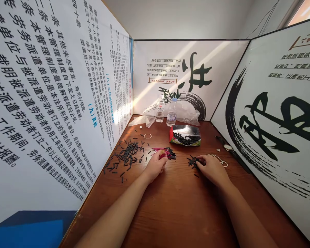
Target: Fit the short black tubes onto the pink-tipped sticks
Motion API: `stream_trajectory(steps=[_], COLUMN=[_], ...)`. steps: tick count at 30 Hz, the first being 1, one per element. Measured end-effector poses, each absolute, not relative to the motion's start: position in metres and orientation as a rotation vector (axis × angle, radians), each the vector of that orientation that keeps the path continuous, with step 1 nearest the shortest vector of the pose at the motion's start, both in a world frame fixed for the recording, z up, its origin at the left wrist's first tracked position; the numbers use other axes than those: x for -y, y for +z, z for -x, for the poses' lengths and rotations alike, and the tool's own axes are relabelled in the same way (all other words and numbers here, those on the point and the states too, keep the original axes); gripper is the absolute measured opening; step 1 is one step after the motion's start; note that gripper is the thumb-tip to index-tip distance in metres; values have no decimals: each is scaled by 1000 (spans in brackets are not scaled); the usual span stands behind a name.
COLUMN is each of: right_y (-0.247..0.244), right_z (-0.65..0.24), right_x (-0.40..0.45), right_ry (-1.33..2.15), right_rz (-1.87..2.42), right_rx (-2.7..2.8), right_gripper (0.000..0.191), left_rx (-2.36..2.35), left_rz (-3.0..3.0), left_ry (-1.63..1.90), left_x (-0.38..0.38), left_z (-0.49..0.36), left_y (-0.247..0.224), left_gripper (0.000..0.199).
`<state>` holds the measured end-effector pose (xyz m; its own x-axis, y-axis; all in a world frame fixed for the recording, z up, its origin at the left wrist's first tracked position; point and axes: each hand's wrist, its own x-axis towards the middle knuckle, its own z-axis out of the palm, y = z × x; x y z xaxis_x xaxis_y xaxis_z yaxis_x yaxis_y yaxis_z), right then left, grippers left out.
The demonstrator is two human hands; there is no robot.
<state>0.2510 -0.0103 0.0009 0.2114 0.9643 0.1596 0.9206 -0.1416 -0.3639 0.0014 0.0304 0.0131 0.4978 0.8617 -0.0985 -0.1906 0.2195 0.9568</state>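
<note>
Across the left of the brown tabletop (167, 206) lie short black pieces (129, 151), loosely heaped in the middle and strayed singly around the edges; they look light and firm, likely to roll or skid under a careless fingertip, so a pinch around the middle of one should suit. Just beyond them sit a white bead (141, 127) and a pale loop (148, 136). Next comes the left hand (155, 168), its forearm slanting up from the lower edge, fingers curled in and closed on a few thin sticks (162, 153) whose pale ends show above the knuckles. More pink-and-black sticks (172, 154) lie side by side just past that hand; they seem slim, stiff and perhaps easy to snap, better gathered along their length than pressed at one end. Farther back, an open box (185, 143) holds more black pieces. To its right and nearer, the right hand (214, 168) reaches in from the right, palm down, thumb and forefinger drawn close at a small pile (192, 162) of black pieces; whether one is pinched cannot be told. Pale bands (223, 163) lie beside it, then a watch (227, 147) near the panel.
</note>
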Motion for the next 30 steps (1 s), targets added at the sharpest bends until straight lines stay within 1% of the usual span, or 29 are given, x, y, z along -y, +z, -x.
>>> stream_trajectory(steps=[12, 18, 27, 30], right_y=[6, 2, -6, -5], right_z=[-238, -239, -247, -246], right_x=[12, 9, 7, 7], right_ry=[118, -17, 41, 24], right_rz=[2172, 2079, 2070, 1991], right_rx=[1729, 1694, 1710, 1672], right_gripper=[19, 16, 26, 29], left_rx=[-726, -730, -761, -752], left_rz=[-1118, -1117, -1163, -1137], left_ry=[832, 835, 842, 815], left_x=[-31, -31, -30, -31], left_z=[-2, -2, -3, -3], left_y=[11, 13, 13, 11], left_gripper=[23, 22, 23, 23])
